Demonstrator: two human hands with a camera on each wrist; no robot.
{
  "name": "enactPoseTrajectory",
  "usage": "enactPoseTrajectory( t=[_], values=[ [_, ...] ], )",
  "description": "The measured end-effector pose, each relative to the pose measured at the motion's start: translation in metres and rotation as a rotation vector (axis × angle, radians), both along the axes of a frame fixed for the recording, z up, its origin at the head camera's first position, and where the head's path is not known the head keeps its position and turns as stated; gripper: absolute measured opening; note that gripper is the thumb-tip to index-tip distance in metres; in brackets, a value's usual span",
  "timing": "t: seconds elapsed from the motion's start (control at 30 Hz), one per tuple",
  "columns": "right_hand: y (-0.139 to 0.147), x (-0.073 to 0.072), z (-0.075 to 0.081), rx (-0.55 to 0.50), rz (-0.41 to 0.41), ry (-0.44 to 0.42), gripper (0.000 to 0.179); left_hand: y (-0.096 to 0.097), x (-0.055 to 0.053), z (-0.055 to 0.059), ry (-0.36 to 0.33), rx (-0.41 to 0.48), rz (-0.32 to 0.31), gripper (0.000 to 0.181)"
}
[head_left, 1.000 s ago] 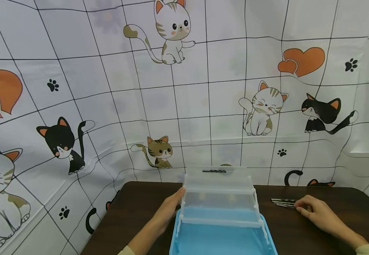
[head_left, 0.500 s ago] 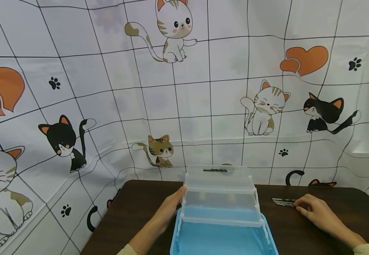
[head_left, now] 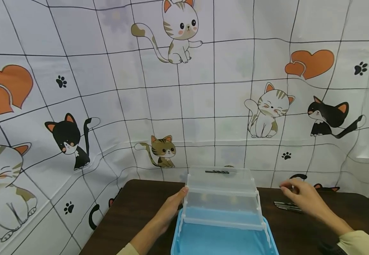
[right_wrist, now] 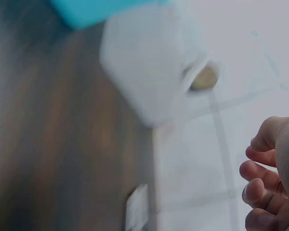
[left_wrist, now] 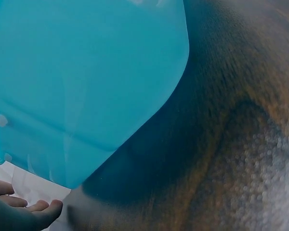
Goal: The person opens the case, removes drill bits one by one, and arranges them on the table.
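Observation:
A light blue plastic box (head_left: 224,242) stands at the near middle of the table, its clear fold-out trays (head_left: 226,186) raised at the back. One dark drill bit (head_left: 217,172) lies in the topmost tray. My left hand (head_left: 168,210) pinches the left edge of the clear trays, and in the left wrist view its fingers (left_wrist: 50,210) show beside the box's underside. Right of the box several drill bits (head_left: 288,207) lie side by side. Above them hangs my right hand (head_left: 305,198), fingers curled; whether a bit is between the fingertips I cannot tell.
Dark brown table (head_left: 149,196) extends on both sides of the box. A white curtain or sheet (head_left: 226,99) printed with cats and hearts hangs close behind the table's far edge. The right wrist view is badly blurred.
My right hand has lifted off the drill bits and moved up and slightly left. The left hand keeps its hold on the clear trays. The head view has shifted a little.

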State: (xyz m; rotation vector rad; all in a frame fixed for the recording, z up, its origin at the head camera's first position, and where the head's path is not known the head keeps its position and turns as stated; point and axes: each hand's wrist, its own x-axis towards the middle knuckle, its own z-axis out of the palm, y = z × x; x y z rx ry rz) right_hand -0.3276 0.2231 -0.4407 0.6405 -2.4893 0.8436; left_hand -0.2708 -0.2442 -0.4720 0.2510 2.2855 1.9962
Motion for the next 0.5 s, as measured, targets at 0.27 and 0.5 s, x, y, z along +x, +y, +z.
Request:
enactPoseTrajectory(
  t=[0.27,0.5],
  values=[
    [-0.061,-0.009,0.053,0.023,0.130,0.090,0.008,0.001,-0.002,0.001,0.014,0.011,-0.010,0.079],
    [-0.101,-0.020,0.072,0.102,0.209,0.043,0.016,0.000,-0.001,-0.001,0.009,-0.004,-0.002,0.078]
  ],
)
